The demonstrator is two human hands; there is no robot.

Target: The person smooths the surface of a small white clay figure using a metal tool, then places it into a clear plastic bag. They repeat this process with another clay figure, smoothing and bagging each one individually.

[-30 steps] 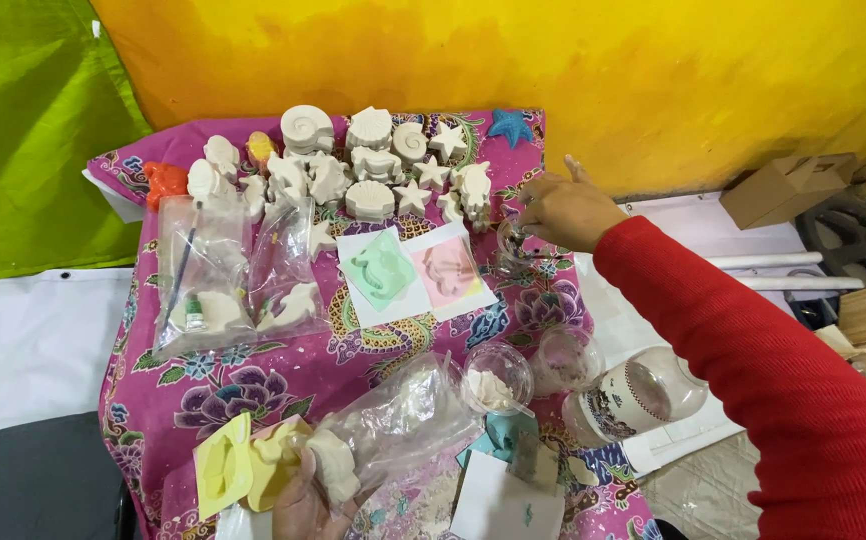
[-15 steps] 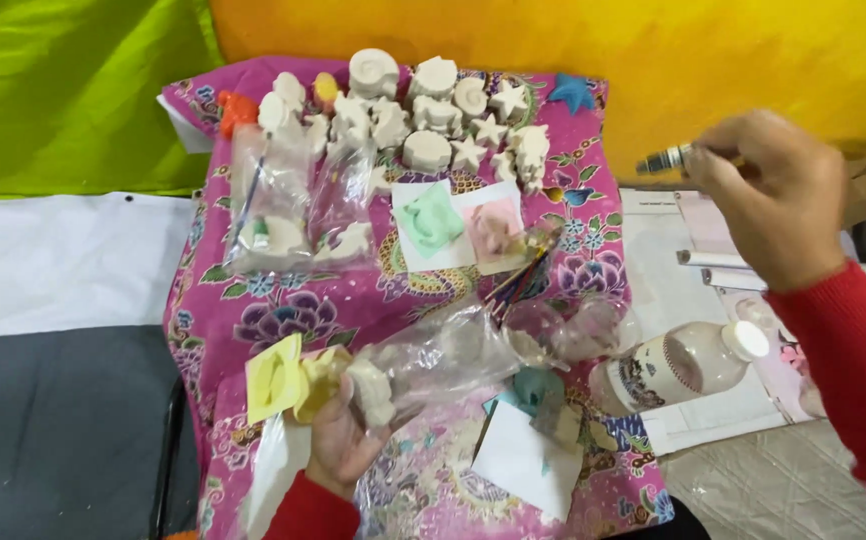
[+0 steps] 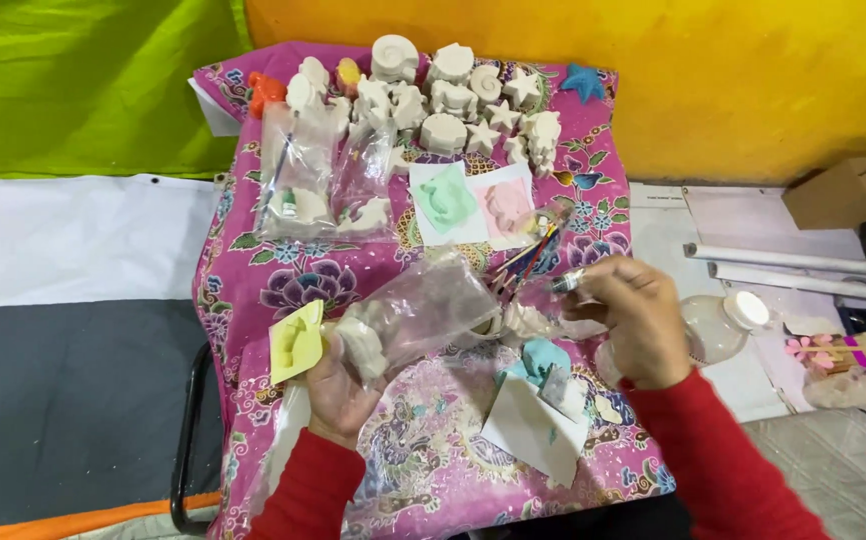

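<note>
Bag (image 3: 433, 305) in the left hand (image 3: 338, 390): clear, glossy, crinkled plastic. Figurines (image 3: 443, 132): matt white plaster, unpainted. Cover (image 3: 433, 470) on the desk: smooth pink floral cloth; card (image 3: 528, 430): plain white paper.

We see a magenta cloth (image 3: 433, 470) patterned with purple flowers and green leaves; on it white plaster figures (image 3: 453, 95), one orange figure (image 3: 265, 90), one yellow (image 3: 349, 72) and a blue star (image 3: 583, 82); two white cards carry a mint-green piece (image 3: 443, 198) and a pink piece (image 3: 508, 205); our left hand (image 3: 338, 385) holds a clear bag (image 3: 423, 315) beside a pale yellow piece (image 3: 296, 340); both sleeves are red; the backdrop (image 3: 703, 80) is yellow, with lime green on the left.
</note>
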